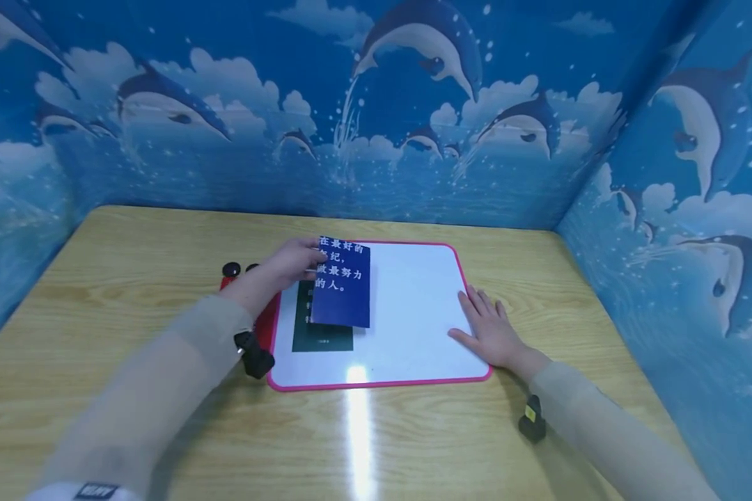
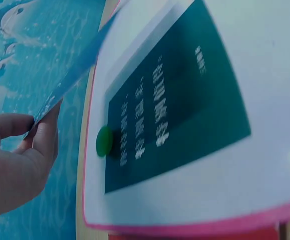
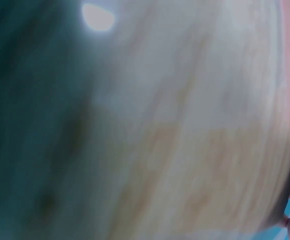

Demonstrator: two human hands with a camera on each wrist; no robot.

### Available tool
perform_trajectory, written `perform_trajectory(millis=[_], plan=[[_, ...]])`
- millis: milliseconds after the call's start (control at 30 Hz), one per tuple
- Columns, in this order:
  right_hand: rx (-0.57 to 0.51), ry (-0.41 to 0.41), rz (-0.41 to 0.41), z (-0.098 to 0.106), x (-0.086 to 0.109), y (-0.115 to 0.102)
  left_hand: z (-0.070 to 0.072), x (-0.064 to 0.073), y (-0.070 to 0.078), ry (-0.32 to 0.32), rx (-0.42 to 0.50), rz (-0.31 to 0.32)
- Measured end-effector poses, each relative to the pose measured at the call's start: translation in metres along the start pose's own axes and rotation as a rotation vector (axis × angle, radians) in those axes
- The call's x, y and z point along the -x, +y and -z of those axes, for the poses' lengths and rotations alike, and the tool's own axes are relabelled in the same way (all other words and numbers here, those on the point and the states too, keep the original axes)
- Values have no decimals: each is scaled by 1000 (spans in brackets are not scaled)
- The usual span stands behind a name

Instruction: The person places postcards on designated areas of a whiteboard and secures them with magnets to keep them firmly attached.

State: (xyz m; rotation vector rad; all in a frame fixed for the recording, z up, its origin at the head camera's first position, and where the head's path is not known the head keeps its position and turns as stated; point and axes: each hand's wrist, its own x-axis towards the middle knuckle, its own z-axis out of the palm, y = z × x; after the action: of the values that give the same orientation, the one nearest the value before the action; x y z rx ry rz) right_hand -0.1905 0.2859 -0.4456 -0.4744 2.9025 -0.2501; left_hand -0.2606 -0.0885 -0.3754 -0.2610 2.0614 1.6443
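My left hand (image 1: 293, 261) pinches a blue card (image 1: 345, 299) with white writing by its left edge, between thumb and fingers. In the left wrist view the card is seen nearly edge-on, raised above the whiteboard (image 1: 413, 306). Beneath it a dark green card (image 1: 322, 339) lies on the board's left part, partly hidden in the head view. A round green magnet (image 2: 104, 141) sits at the green card's edge. My right hand (image 1: 491, 332) rests with fingers spread on the board's pink right rim. The right wrist view catches only a few fingertips at its edge.
The board lies on a wooden table (image 1: 131, 292). Something red (image 1: 266, 327) with black round parts (image 1: 231, 269) pokes out along the board's left side, partly behind the left arm. Dolphin-print walls (image 1: 363, 174) close off the table's back and right side.
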Motion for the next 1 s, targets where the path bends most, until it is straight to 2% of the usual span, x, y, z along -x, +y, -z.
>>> perform_trajectory(millis=[133,300,567,733,1000], plan=[[-1,1,1,-1,0,0,-14,-2,0,19,-29,16],[1,7,5,-2,0,0,-30,-4,2,90,-34,73],[0,1,1,-2,-1,0,-40,-3,2,155,-17,78],[8,2,4,-1,0,0,-41,-4,0,139,22,85],[3,9,6,-1,1,0,-49,-5,-1,102,33,47]])
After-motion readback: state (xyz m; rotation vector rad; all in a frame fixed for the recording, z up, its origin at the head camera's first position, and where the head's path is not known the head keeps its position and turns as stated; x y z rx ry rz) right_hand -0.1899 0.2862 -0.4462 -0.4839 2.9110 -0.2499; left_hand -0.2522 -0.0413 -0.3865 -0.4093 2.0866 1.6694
